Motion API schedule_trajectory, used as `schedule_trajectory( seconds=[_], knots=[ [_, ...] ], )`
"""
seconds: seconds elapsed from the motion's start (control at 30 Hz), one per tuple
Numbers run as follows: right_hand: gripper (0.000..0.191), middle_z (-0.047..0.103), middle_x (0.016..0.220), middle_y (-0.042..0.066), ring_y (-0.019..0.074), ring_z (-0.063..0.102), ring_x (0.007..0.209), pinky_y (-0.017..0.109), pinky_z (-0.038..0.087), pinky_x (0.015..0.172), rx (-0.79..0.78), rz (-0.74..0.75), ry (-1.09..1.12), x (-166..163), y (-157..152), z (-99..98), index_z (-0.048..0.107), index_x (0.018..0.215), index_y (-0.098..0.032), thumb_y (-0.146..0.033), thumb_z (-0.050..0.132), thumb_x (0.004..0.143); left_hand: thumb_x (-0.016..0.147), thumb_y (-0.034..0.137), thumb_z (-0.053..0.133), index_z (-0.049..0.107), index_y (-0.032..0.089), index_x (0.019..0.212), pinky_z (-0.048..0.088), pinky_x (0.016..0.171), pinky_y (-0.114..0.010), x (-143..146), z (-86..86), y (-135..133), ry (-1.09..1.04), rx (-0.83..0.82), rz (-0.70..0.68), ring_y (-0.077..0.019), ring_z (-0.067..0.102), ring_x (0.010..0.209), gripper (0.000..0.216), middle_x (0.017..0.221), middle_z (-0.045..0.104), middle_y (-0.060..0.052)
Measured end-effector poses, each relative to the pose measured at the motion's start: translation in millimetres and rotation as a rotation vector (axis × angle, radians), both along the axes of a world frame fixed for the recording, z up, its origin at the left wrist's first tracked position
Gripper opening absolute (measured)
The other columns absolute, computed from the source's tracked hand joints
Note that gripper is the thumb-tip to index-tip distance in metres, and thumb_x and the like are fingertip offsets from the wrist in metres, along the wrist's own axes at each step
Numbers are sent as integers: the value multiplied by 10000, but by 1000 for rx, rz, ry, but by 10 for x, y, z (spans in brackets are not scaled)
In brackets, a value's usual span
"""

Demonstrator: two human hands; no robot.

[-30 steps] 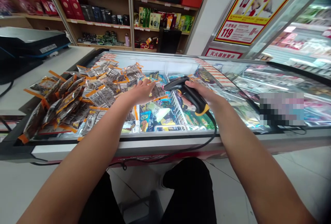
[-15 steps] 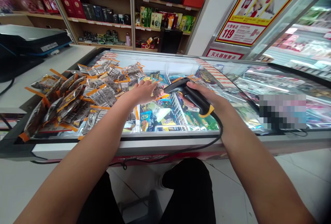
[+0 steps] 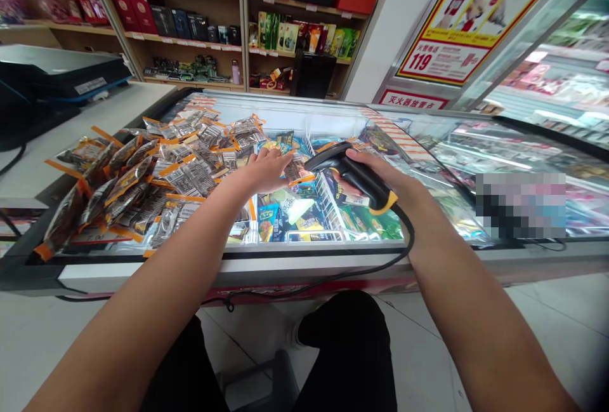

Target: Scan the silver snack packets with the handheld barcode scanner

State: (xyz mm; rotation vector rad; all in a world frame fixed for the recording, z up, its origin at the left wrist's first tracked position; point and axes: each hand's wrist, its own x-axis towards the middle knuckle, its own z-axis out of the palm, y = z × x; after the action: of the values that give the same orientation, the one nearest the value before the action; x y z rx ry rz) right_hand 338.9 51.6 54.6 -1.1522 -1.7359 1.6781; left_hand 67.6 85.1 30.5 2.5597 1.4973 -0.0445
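Observation:
My right hand (image 3: 375,174) is wrapped around a black barcode scanner (image 3: 358,174) with yellow trim, its head pointing left. From its handle a black cord loops down along the front edge. My left hand (image 3: 267,169) is closed on a small snack packet (image 3: 295,166) with an orange edge, just left of the scanner's head; the fingertips are partly hidden. Both hands are above the glass top of a chest freezer (image 3: 280,261). To the left of my left hand lies a pile of similar snack packets (image 3: 190,174), clear and brown with orange edges.
Bagged frozen goods (image 3: 290,212) and a white wire basket (image 3: 328,202) show through the glass. A counter (image 3: 137,98) with a dark device (image 3: 61,69) stands at left. Shelves (image 3: 181,40) of boxes line the back. A stool (image 3: 280,380) is below.
The scanner and my right hand have shifted very slightly right. My left hand and the packet have moved a touch right too. The pile looks the same.

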Motion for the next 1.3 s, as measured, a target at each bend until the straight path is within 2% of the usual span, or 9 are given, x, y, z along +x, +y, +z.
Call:
schedule_trajectory(
  seconds=[0.33, 0.53, 0.73, 0.87, 0.97, 1.07, 1.2, 1.3],
  knots=[
    [571, 562, 510, 28, 146, 452, 436, 302, 364, 464, -7, -3, -7, 35, 0, 61, 681, 847, -204, -771, 637, 888, 1049, 522, 460, 200, 297, 1732, 245, 1294, -647, -5, 10, -14, -5, -21, 32, -424, 177, 1640, 764, 1768, 273, -135],
    [527, 555, 497, 27, 147, 447, 435, 300, 358, 469, -29, 4, 15, 59, -32, 85, 664, 879, -201, -719, 597, 947, 1059, 514, 459, 156, 284, 1743, 185, 1304, -671, 4, 64, -54, -10, -61, 42, -437, 67, 1667, 782, 1798, 199, -145],
    [516, 566, 501, 35, 137, 424, 422, 311, 335, 467, -49, -16, 63, 137, -23, 61, 660, 922, -181, -667, 520, 1024, 1052, 529, 467, 205, 302, 1726, 210, 1292, -676, 13, 42, -49, -25, -40, 50, -449, 143, 1651, 759, 1778, 257, -155],
    [542, 565, 505, 35, 133, 431, 420, 315, 331, 467, -52, -19, 59, 161, -12, 79, 686, 894, -167, -686, 564, 994, 1050, 530, 471, 227, 289, 1722, 223, 1285, -679, -5, 44, -36, -26, -27, 43, -459, 173, 1637, 754, 1767, 275, -167],
    [564, 572, 526, 30, 148, 453, 437, 317, 376, 474, 7, -37, 31, 120, -4, 81, 688, 887, -186, -747, 631, 908, 1049, 542, 482, 228, 313, 1720, 234, 1279, -670, 24, 29, -45, -28, -15, 40, -453, 187, 1633, 753, 1756, 298, -158],
    [592, 650, 633, 54, 195, 565, 532, 342, 483, 541, 55, -119, 40, 16, 27, 17, 677, 866, -225, -815, 641, 845, 1039, 587, 501, 257, 314, 1707, 253, 1273, -644, 131, -33, -70, -66, 13, -7, -442, 237, 1615, 762, 1721, 356, -161],
    [638, 753, 839, 106, 287, 733, 823, 405, 600, 724, 48, -194, 146, -156, 112, -170, 664, 838, -247, -879, 575, 848, 1017, 684, 458, 316, 229, 1674, 277, 1273, -596, 250, -54, -106, -141, 66, -75, -422, 295, 1589, 812, 1689, 407, -183],
    [643, 771, 868, 125, 319, 761, 945, 435, 624, 802, 23, -197, 169, -217, 187, -289, 659, 813, -258, -891, 551, 855, 1031, 641, 405, 453, 177, 1585, 323, 1238, -592, 151, 64, -123, -72, 113, 66, -425, 387, 1525, 724, 1621, 491, -207]
  ],
)
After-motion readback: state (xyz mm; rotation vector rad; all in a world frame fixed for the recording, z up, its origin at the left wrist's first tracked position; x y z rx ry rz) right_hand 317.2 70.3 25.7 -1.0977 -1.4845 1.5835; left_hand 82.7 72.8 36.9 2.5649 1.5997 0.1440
